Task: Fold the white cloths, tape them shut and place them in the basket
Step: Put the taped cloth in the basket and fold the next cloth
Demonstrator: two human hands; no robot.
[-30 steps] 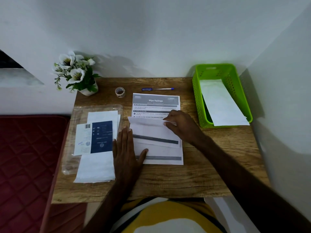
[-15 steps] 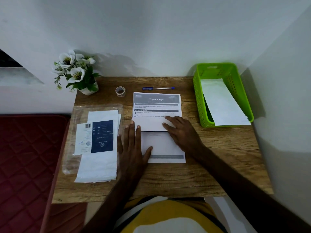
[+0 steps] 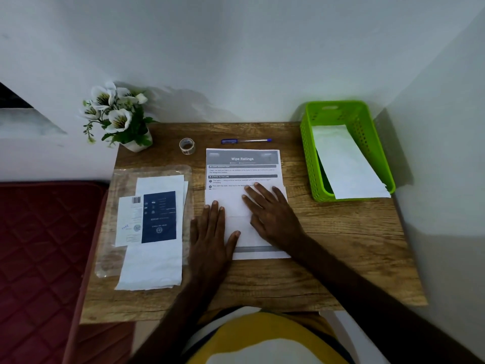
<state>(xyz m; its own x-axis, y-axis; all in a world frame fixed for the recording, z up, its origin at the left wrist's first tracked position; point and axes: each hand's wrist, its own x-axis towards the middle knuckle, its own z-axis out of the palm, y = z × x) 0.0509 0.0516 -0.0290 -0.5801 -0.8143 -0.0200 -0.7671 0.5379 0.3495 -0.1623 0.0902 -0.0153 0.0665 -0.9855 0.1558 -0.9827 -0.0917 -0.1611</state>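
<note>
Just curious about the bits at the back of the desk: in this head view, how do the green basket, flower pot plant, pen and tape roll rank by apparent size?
1. Green basket
2. Flower pot plant
3. Pen: longer than the roll, but far thinner
4. Tape roll

Printed sheet: lower half covered by the folded white cloth and both hands; small body text illegible (heading alone reads). Blue card: print too small. Basket: floor mostly hidden under its cloth.
</note>
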